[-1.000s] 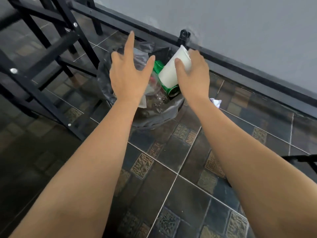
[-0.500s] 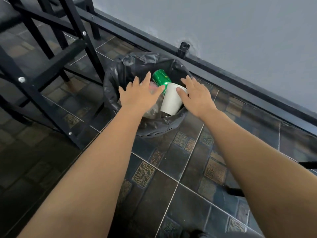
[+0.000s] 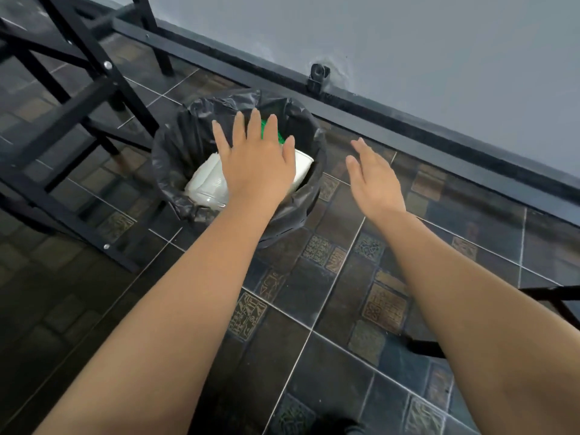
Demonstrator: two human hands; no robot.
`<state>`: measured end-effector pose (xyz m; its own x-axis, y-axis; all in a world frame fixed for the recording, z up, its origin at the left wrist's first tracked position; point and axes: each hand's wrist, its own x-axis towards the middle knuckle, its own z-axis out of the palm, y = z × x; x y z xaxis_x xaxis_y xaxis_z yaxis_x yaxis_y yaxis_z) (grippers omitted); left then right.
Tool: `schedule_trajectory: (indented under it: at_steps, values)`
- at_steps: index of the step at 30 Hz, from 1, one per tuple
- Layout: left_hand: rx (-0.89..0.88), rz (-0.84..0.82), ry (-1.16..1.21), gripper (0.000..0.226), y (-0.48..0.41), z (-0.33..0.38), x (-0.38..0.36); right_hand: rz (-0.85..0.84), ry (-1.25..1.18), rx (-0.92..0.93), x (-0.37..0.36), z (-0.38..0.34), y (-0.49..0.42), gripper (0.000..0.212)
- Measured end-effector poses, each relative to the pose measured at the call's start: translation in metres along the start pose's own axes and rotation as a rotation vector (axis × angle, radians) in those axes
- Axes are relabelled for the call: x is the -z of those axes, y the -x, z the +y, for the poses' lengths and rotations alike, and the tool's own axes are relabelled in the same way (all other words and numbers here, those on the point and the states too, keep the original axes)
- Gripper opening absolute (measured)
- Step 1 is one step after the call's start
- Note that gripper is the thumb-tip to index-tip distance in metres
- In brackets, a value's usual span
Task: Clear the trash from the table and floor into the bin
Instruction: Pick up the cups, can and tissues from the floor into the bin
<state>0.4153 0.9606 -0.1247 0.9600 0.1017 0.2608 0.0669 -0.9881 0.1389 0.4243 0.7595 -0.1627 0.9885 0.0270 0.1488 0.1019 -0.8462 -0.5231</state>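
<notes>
The bin (image 3: 238, 164), lined with a black bag, is seen at upper centre of the frame on the tiled floor (image 3: 314, 309). A white cup (image 3: 207, 183) and a green can (image 3: 266, 127) are held inside it. The left hand (image 3: 255, 166) is spread above it, fingers open and empty; the right hand (image 3: 373, 180), likewise open, is kept just beside the rim

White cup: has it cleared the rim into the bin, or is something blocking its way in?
Nothing blocks it. The white cup already lies on its side inside the bin, below the black liner's rim, beside a green item. The left hand hovers open above it; the right hand is open beside the bin.
</notes>
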Motion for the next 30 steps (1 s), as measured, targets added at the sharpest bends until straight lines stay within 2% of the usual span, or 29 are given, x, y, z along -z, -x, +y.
schedule_trajectory:
  at_steps: [4, 7, 12, 16, 25, 30]
  values:
    - [-0.222, 0.010, 0.061, 0.056, 0.007, 0.041, -0.016, 0.006, 0.010, -0.052, 0.003, 0.030, 0.008, 0.049]
    - [-0.315, -0.018, 0.043, 0.057, 0.009, 0.065, -0.030, 0.014, 0.010, -0.124, -0.002, 0.056, 0.012, 0.048]
    - [-0.291, -0.058, -0.147, 0.062, 0.001, 0.076, -0.047, 0.001, 0.028, -0.262, -0.029, 0.108, 0.015, 0.035]
    - [-0.238, -0.084, -0.218, 0.066, -0.009, 0.078, -0.055, -0.063, 0.147, -0.369, -0.056, 0.136, 0.010, 0.047]
    - [-0.211, -0.052, -0.189, 0.067, -0.011, 0.077, -0.061, -0.153, 0.267, -0.427, -0.092, 0.153, -0.024, 0.056]
    - [-0.212, -0.054, -0.184, 0.067, -0.011, 0.077, -0.062, -0.239, 0.262, -0.504, -0.104, 0.166, -0.043, 0.050]
